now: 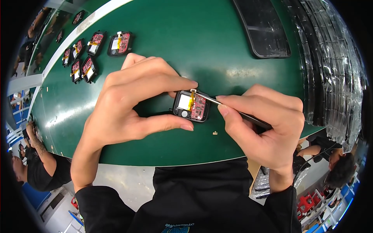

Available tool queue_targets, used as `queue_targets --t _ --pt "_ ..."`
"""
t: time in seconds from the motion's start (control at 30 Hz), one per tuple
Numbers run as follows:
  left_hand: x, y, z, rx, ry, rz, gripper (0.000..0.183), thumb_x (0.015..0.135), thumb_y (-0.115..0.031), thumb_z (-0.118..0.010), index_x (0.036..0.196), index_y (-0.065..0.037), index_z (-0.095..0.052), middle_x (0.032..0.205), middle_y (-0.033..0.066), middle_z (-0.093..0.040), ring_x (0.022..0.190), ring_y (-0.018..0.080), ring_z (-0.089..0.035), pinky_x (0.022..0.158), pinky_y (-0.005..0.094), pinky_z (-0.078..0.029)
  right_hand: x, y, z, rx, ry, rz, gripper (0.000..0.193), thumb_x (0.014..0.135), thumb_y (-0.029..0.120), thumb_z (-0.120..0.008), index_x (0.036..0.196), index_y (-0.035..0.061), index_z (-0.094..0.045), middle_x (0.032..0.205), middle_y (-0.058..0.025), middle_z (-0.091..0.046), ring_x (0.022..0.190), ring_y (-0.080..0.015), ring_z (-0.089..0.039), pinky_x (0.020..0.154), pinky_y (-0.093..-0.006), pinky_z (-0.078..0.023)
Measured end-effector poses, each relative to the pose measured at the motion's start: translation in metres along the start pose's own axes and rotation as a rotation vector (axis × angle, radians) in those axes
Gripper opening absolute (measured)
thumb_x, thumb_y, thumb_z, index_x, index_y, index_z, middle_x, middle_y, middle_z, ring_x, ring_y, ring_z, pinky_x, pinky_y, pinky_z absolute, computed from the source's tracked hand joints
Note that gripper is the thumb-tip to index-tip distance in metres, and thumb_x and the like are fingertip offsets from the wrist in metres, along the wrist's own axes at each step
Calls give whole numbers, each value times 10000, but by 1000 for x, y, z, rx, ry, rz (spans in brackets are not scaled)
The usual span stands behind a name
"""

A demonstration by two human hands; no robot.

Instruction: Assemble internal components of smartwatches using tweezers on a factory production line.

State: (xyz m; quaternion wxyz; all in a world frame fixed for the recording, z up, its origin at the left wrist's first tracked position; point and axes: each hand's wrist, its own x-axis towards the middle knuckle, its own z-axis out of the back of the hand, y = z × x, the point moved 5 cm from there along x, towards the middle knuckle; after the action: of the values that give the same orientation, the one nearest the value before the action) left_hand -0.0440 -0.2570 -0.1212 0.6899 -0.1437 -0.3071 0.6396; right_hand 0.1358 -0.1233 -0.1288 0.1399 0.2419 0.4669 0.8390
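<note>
A small black device housing (176, 114) lies open-faced on the green table. Inside it are a red circuit board (200, 106), a white rectangular part (184, 102), a yellow flex strip (191, 103) and a round silver disc. My left hand (132, 99) grips this housing, index finger at its upper edge and thumb at its lower left. Pinched in my right hand (264, 120) are thin dark tweezers (210, 99) with a silver tip. That tip reaches the white connector (193, 91) at the strip's upper end; whether it touches is too small to tell.
Several similar open housings (95, 42) sit at the table's far left. A black tray (267, 35) lies at the far right, beside stacked clear plastic trays (334, 70). A tiny pale piece (215, 133) rests near the housing. Other people (42, 167) sit at both sides.
</note>
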Motion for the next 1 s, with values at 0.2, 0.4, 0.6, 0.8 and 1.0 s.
queue_targets --t 0.2,0.4,0.6,0.8,1.0 --pt "1 2 1 8 -16 7 683 617 -430 -1026 1117 -11 -826 907 41 -750 746 164 -624 729 309 -414 -5 4 2 -145 -80 158 295 756 -96 -864 1044 -30 -867 719 -32 -678 497 -44 -507 459 -222 -336" --pt "0 1 2 9 -3 15 669 628 -432 -1023 1112 -15 -826 915 41 -753 747 158 -626 718 302 -413 -5 5 -3 -196 -64 211 310 761 -99 -873 1061 -18 -871 751 -34 -699 499 -52 -527 445 -221 -351" --pt "0 12 6 -50 60 2 689 637 -467 -1001 1125 -11 -834 973 56 -776 786 157 -634 696 296 -412 -2 3 -2 -138 -28 150 236 795 -95 -854 1020 -27 -872 711 -57 -706 534 -82 -582 474 -239 -364" --pt "-1 13 7 -88 96 2 701 646 -504 -980 1124 -10 -848 1008 66 -784 824 159 -638 679 292 -407 0 0 0 -15 35 68 211 805 -90 -852 1008 -35 -868 697 -62 -706 541 -84 -587 485 -250 -371" --pt "0 12 6 -80 98 -6 707 653 -513 -975 1123 -1 -848 992 68 -781 835 165 -659 712 295 -412 -1 -2 -1 5 41 50 195 817 -92 -847 1002 -33 -868 685 -58 -697 535 -83 -576 482 -253 -359"
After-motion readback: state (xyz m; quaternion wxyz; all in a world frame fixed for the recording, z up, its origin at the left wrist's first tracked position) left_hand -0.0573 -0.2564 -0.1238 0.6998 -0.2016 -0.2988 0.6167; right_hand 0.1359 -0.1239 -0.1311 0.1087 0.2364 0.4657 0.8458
